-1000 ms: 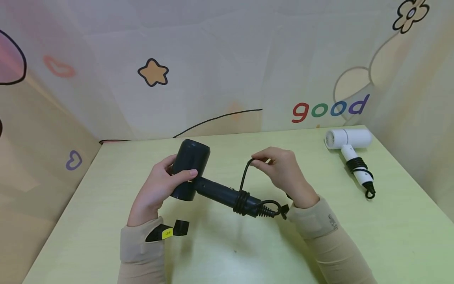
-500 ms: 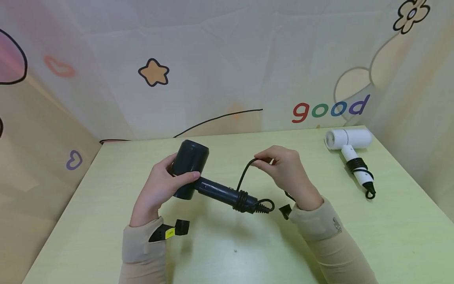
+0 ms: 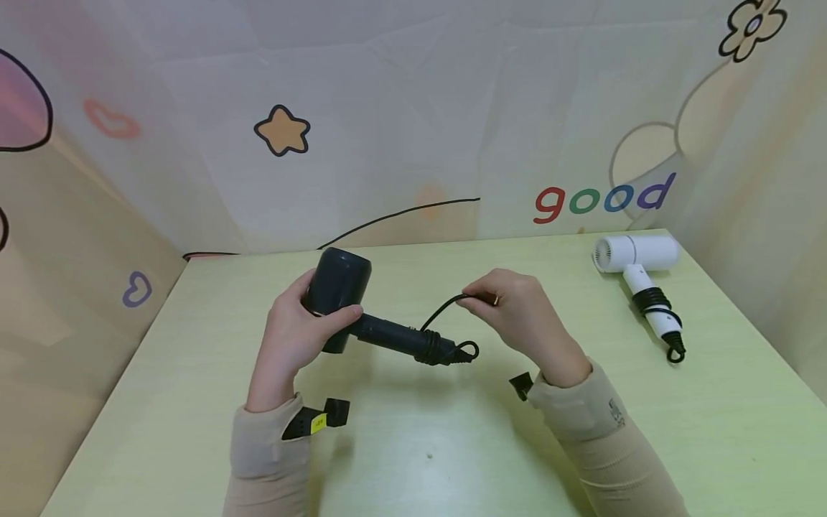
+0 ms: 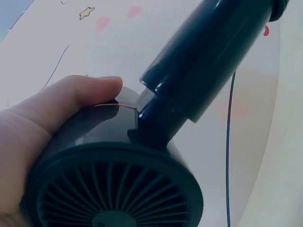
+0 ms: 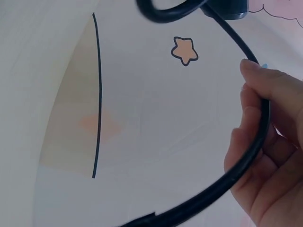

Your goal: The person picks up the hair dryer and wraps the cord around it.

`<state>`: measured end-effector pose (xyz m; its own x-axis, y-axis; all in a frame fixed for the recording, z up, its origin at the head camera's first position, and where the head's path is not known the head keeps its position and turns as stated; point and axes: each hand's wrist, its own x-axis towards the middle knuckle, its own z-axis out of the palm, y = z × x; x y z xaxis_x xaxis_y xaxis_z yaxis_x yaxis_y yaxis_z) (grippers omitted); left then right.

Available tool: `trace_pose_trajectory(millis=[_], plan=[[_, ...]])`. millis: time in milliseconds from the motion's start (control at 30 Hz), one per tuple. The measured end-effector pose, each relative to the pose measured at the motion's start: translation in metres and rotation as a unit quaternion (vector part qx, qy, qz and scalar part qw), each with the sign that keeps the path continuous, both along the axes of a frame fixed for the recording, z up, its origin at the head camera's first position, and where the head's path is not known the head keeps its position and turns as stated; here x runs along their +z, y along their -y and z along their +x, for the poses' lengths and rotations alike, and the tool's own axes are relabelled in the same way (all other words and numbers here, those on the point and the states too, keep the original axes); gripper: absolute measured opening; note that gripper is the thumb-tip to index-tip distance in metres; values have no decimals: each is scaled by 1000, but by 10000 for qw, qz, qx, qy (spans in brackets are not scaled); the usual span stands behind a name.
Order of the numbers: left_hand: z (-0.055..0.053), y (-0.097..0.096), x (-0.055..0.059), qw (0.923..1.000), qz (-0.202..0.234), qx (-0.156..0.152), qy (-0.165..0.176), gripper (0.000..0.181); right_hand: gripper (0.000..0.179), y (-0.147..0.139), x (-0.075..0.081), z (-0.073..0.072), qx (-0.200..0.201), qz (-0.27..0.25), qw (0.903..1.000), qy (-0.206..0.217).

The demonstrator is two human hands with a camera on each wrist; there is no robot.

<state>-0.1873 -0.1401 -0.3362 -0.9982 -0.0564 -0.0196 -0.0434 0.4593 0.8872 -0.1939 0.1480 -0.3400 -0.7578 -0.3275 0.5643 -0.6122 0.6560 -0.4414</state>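
Observation:
A dark hair dryer (image 3: 337,282) is held above the table, its handle (image 3: 394,335) pointing right. My left hand (image 3: 298,334) grips its barrel, thumb along the near side; the left wrist view shows the ribbed round grille (image 4: 118,189) at one end. Black power cord (image 3: 442,310) is wound round the handle's lower end, with a small loop past the tip. Between thumb and fingers my right hand (image 3: 517,309) pinches the cord, which runs up from the windings. In the right wrist view the cord (image 5: 236,172) curves past my right fingers (image 5: 272,82) and down.
A white hair dryer (image 3: 639,253) with black cord wrapped on its handle lies at the table's right rear. A printed cloth (image 3: 400,129) stands behind the pale green table (image 3: 413,474). Each wrist carries a small black camera mount (image 3: 336,413).
The hair dryer's handle end has risen and moved left, and its barrel has shifted slightly left. The cord stretch to my right hand lies flatter. The right hand stays nearly in place.

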Motion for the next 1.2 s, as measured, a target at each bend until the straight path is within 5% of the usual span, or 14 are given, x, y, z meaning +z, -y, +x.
trace_pose_trajectory(millis=[667, 1200], plan=[[0, -9, 0, 9931, -430, 660, -868, 70, 5, 8, 9, 17, 377, 247, 9977, 511], [0, -13, -4, 9680, 34, 1330, -2129, 63, 10, 15, 13, 23, 156, 251, 9970, 711]])
